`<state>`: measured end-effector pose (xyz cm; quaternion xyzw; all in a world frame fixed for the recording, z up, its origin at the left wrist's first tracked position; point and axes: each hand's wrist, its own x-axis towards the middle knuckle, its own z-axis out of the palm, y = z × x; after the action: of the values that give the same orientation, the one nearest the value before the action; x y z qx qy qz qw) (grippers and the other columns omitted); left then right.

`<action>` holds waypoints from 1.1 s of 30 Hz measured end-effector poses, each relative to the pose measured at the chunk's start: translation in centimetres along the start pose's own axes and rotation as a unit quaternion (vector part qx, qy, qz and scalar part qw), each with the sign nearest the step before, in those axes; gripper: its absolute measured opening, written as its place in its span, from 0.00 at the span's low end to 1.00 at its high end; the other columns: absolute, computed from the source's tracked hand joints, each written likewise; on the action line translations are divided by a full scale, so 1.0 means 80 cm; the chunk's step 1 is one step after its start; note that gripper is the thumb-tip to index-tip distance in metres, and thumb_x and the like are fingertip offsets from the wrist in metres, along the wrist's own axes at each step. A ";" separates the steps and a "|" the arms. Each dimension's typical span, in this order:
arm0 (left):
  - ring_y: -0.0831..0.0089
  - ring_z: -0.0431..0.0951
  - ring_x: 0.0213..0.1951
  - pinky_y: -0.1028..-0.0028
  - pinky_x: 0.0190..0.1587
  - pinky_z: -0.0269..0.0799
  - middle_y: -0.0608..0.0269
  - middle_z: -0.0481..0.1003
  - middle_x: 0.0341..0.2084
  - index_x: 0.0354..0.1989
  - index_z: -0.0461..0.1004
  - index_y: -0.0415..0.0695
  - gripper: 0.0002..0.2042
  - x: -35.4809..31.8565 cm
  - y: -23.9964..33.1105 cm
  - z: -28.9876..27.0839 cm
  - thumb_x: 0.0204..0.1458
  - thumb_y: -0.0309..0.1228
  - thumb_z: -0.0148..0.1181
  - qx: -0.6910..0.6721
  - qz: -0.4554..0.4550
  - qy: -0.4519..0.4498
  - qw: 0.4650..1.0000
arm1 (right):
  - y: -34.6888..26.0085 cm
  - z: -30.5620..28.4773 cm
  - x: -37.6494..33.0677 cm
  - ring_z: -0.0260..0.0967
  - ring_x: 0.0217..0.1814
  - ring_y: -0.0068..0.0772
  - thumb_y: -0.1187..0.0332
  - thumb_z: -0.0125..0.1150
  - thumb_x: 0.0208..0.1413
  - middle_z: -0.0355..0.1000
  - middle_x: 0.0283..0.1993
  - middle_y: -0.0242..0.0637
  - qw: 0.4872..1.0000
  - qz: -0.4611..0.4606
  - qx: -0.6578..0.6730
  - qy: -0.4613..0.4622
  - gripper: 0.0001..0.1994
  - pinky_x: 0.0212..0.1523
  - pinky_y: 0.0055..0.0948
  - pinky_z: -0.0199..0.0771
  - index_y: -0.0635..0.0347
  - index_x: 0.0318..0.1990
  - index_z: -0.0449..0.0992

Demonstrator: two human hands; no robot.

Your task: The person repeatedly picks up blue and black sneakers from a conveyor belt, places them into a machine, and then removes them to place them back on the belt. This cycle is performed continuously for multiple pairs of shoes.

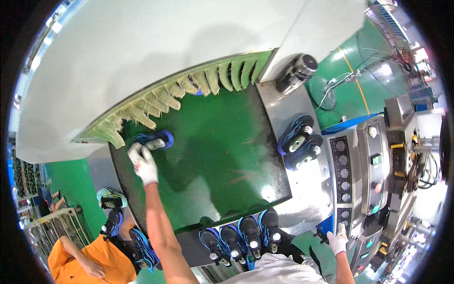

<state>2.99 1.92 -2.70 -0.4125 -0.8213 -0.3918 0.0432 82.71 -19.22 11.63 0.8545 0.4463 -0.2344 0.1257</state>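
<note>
My left hand [143,163], in a white glove, reaches out over a green conveyor belt [227,156]. Its fingers are closed on the near left end of a blue and black sneaker [158,141], which lies by a curtain of frayed, pale green strips [177,90]. My right hand [337,240], also gloved, is low at the right beside the machine's control panel. Its visible fingers are apart, next to a small black part [321,235]. Nothing shows in that hand.
Several dark sneakers [250,232] line the belt's near edge. More sneakers [300,142] rest on the metal ledge at right, below a steel flask [302,68]. At lower left are further shoes [112,199] and a person in an orange shirt [90,260]. A fan [385,61] stands far right.
</note>
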 end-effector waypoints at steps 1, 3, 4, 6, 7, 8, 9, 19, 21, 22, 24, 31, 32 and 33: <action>0.51 0.76 0.49 0.58 0.55 0.71 0.49 0.74 0.46 0.51 0.73 0.39 0.12 -0.034 0.020 -0.001 0.62 0.30 0.58 -0.025 0.003 -0.017 1.000 | 0.001 0.001 -0.003 0.58 0.77 0.48 0.57 0.71 0.53 0.59 0.75 0.55 1.000 -0.018 -0.009 -0.010 0.45 0.75 0.36 0.55 0.68 0.74 0.56; 0.52 0.76 0.48 0.58 0.55 0.71 0.49 0.74 0.46 0.48 0.74 0.39 0.11 -0.102 0.070 -0.019 0.60 0.30 0.60 -0.071 0.011 -0.112 0.991 | -0.052 -0.011 -0.024 0.64 0.73 0.50 0.58 0.72 0.51 0.66 0.70 0.57 0.995 -0.093 0.022 0.001 0.44 0.73 0.37 0.60 0.70 0.72 0.60; 0.52 0.76 0.48 0.58 0.54 0.71 0.49 0.75 0.45 0.48 0.74 0.39 0.11 -0.132 0.128 -0.037 0.59 0.29 0.61 -0.056 0.019 -0.173 0.983 | -0.090 -0.029 -0.041 0.64 0.73 0.51 0.57 0.72 0.51 0.65 0.71 0.57 0.992 -0.099 0.078 -0.029 0.43 0.72 0.38 0.61 0.68 0.71 0.60; 0.54 0.77 0.46 0.60 0.53 0.73 0.52 0.77 0.42 0.44 0.76 0.41 0.10 -0.177 0.216 -0.071 0.54 0.27 0.64 -0.083 0.137 -0.267 0.950 | -0.136 -0.045 -0.059 0.65 0.72 0.50 0.57 0.73 0.50 0.66 0.69 0.58 0.974 -0.162 0.148 -0.065 0.42 0.70 0.40 0.65 0.66 0.70 0.62; 0.54 0.78 0.45 0.59 0.52 0.74 0.52 0.78 0.40 0.41 0.78 0.42 0.09 -0.212 0.263 -0.074 0.51 0.26 0.65 -0.138 0.078 -0.319 0.935 | -0.152 -0.049 -0.069 0.67 0.70 0.49 0.55 0.74 0.50 0.68 0.68 0.55 0.966 -0.195 0.157 -0.063 0.42 0.69 0.40 0.65 0.65 0.70 0.63; 0.54 0.78 0.45 0.59 0.51 0.74 0.52 0.78 0.38 0.39 0.79 0.42 0.08 -0.244 0.311 -0.087 0.50 0.26 0.66 -0.151 0.141 -0.341 0.917 | -0.177 -0.068 -0.082 0.67 0.70 0.50 0.52 0.74 0.49 0.68 0.67 0.58 0.944 -0.263 0.167 -0.106 0.44 0.70 0.40 0.65 0.66 0.70 0.63; 0.54 0.78 0.46 0.59 0.52 0.75 0.52 0.78 0.40 0.41 0.80 0.43 0.10 -0.266 0.365 -0.097 0.50 0.29 0.67 -0.171 0.165 -0.417 0.877 | -0.185 -0.065 -0.088 0.67 0.69 0.53 0.52 0.74 0.48 0.67 0.66 0.59 0.938 -0.317 0.124 -0.065 0.45 0.69 0.42 0.66 0.67 0.70 0.62; 0.54 0.76 0.56 0.61 0.60 0.71 0.50 0.75 0.54 0.56 0.75 0.40 0.22 -0.482 0.775 -0.160 0.52 0.29 0.71 -0.404 0.437 -0.626 0.504 | 0.033 -0.130 -0.117 0.74 0.55 0.29 0.63 0.76 0.51 0.78 0.54 0.38 0.765 -0.190 0.614 0.040 0.30 0.58 0.30 0.74 0.61 0.61 0.72; 0.55 0.76 0.57 0.61 0.60 0.73 0.48 0.72 0.58 0.60 0.71 0.38 0.26 -0.505 0.851 -0.187 0.51 0.24 0.70 -0.436 0.554 -0.496 0.507 | 0.107 -0.157 -0.147 0.71 0.54 0.24 0.65 0.76 0.52 0.77 0.54 0.30 0.736 -0.078 0.672 0.015 0.31 0.60 0.28 0.72 0.61 0.63 0.72; 0.57 0.76 0.57 0.62 0.60 0.74 0.48 0.70 0.60 0.61 0.70 0.37 0.27 -0.516 0.874 -0.190 0.51 0.22 0.69 -0.445 0.516 -0.528 0.507 | 0.129 -0.180 -0.169 0.72 0.53 0.24 0.68 0.75 0.53 0.76 0.55 0.30 0.668 -0.034 0.744 0.002 0.30 0.57 0.28 0.73 0.60 0.64 0.72; 0.64 0.76 0.57 0.67 0.59 0.76 0.51 0.65 0.64 0.66 0.65 0.37 0.29 -0.547 0.916 -0.191 0.53 0.16 0.64 -0.442 0.446 -0.583 0.515 | 0.181 -0.174 -0.189 0.73 0.49 0.20 0.69 0.75 0.52 0.77 0.52 0.29 0.567 -0.005 0.824 0.015 0.30 0.50 0.25 0.75 0.60 0.63 0.72; 0.57 0.74 0.62 0.62 0.65 0.71 0.49 0.67 0.64 0.69 0.60 0.37 0.28 -0.742 1.052 -0.183 0.60 0.21 0.60 -0.411 0.352 -0.698 0.469 | 0.339 -0.074 -0.223 0.77 0.50 0.43 0.66 0.70 0.54 0.77 0.53 0.49 0.352 -0.043 0.908 0.226 0.31 0.52 0.42 0.79 0.69 0.64 0.68; 0.58 0.74 0.62 0.62 0.65 0.70 0.48 0.67 0.65 0.70 0.60 0.37 0.28 -0.771 1.071 -0.174 0.61 0.22 0.60 -0.402 0.387 -0.698 0.449 | 0.352 -0.069 -0.225 0.78 0.53 0.49 0.66 0.69 0.54 0.76 0.55 0.54 0.329 -0.046 0.910 0.250 0.33 0.55 0.46 0.80 0.71 0.66 0.65; 0.60 0.72 0.63 0.62 0.66 0.69 0.47 0.66 0.66 0.71 0.59 0.38 0.29 -0.795 1.085 -0.165 0.62 0.25 0.61 -0.376 0.429 -0.685 0.453 | 0.363 -0.071 -0.229 0.78 0.54 0.50 0.66 0.68 0.55 0.76 0.56 0.56 0.314 -0.048 0.909 0.269 0.34 0.56 0.47 0.81 0.72 0.66 0.65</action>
<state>103.12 -17.35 34.05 -0.8238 -0.0778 -0.1854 -0.5300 99.24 -46.24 26.04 0.4246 0.0016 -0.2557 -0.8685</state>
